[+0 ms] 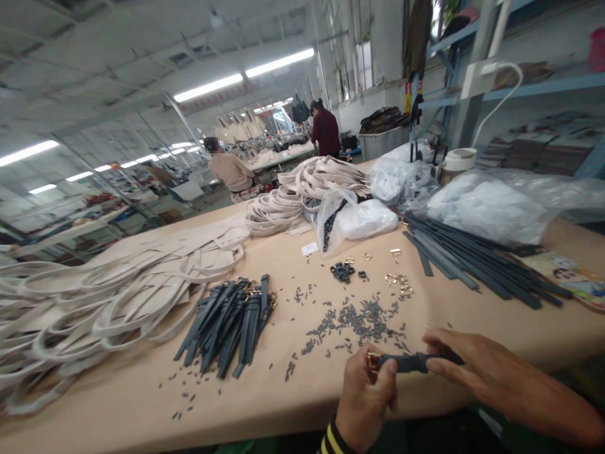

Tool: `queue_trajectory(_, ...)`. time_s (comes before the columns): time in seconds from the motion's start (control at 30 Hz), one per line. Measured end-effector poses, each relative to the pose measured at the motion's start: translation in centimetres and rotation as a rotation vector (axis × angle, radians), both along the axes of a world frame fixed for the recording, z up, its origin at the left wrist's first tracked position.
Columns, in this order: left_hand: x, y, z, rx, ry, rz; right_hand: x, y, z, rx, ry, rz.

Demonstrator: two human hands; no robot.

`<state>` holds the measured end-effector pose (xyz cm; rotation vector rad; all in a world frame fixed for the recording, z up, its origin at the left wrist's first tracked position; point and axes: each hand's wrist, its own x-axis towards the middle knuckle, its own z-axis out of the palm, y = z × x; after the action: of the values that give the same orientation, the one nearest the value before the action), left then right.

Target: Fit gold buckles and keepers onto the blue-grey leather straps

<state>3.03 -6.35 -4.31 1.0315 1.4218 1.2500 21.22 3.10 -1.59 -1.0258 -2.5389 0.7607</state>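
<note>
A dark strap (407,363) with a gold buckle stretches between my hands at the table's front edge. My left hand (367,392) is closed on its buckle end, the thumb on top. My right hand (472,362) pinches the strap's other end between thumb and fingers. Just beyond lie many small dark pieces (363,320) scattered on the table. To the left rests a pile of dark straps with gold buckles (227,325). Farther back are a small heap of dark loops (342,272) and some gold buckles (405,285).
Cream straps and panels (127,302) cover the table's left side, with coiled cream straps (302,192) at the back. Long dark strips (472,258) and clear plastic bags (486,205) lie right. Two people (326,130) are in the background.
</note>
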Motion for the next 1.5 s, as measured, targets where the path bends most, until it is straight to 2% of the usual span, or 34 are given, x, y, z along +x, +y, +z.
queue_trajectory(0.07,-0.1,0.0,0.4,-0.012,0.046,0.01,0.3,-0.3,1.1,-0.203,-0.116,0.145)
queue_trajectory(0.13,-0.2,0.1,0.4,-0.031,0.049,0.002,0.1,-0.5,1.9,-0.404,-0.095,0.244)
queue_trajectory(0.23,-0.2,0.3,-0.2,-0.054,0.026,-0.008,-0.5,-0.4,1.7,-0.626,-0.017,0.248)
queue_trajectory(0.37,-0.2,0.4,-0.8,-0.063,0.007,-0.04,-0.6,-0.5,0.8,-0.773,0.063,0.227)
queue_trajectory(0.43,-0.2,0.3,-0.8,-0.081,-0.01,-0.069,-0.6,-0.6,0.6,-0.772,0.087,0.219)
queue_trajectory(0.53,-0.1,0.1,-0.5,-0.104,-0.009,-0.13,-0.8,-0.8,0.6,-0.683,0.083,0.206)
queue_trajectory(0.73,-0.2,-0.3,-0.4,-0.107,0.051,-0.234,-1.0,-0.9,0.9,-0.533,-0.024,0.206)
queue_trajectory(0.87,-0.1,-0.4,-0.6,-0.121,0.076,-0.272,-0.8,-1.2,1.0,-0.644,-0.113,0.291)
queue_trajectory(1.0,0.0,-0.3,-0.4,-0.122,0.177,-0.316,-0.6,-1.5,0.8,-0.793,-0.024,0.301)
queue_trajectory(1.17,-0.2,-0.2,0.4,-0.121,0.292,-0.388,-0.4,-1.7,0.4,-0.679,0.016,0.274)
queue_trajectory(1.3,-0.3,-0.3,1.0,-0.096,0.299,-0.421,-0.5,-1.6,-0.1,-0.69,0.056,0.281)
queue_trajectory(1.4,-0.1,-0.4,1.0,-0.07,0.31,-0.403,-0.5,-1.5,-0.4,-0.695,0.06,0.278)
queue_trajectory(1.5,0.1,-0.3,0.7,-0.03,0.292,-0.331,-0.5,-1.1,-0.4,-0.68,0.063,0.272)
